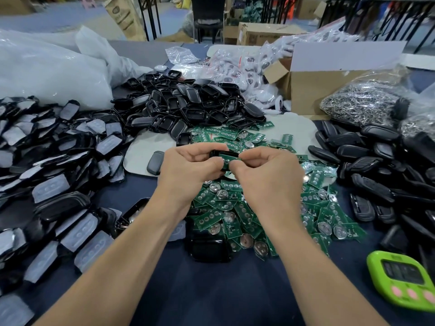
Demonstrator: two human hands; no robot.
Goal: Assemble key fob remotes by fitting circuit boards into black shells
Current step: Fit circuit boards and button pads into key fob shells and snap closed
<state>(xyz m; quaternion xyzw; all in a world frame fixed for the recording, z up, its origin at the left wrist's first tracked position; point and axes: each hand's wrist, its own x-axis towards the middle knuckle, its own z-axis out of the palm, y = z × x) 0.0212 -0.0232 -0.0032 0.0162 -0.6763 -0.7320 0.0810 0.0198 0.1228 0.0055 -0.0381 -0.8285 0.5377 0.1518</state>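
Note:
My left hand [188, 167] grips a black shell [220, 153] held above the table's middle. My right hand [263, 169] pinches a green circuit board [229, 160] that lies in the shell's open side; fingers hide most of both. Under the hands spreads a heap of green circuit boards [237, 208] with round silver battery holders. A pile of empty black shells [188, 107] lies behind it.
Shells with clear rubber button pads [54, 175] cover the left side. Closed black fobs [376, 175] pile up at the right. A green timer [404, 278] sits at the right front. A cardboard box [324, 90], a bag of metal rings [362, 102] and plastic bags stand behind.

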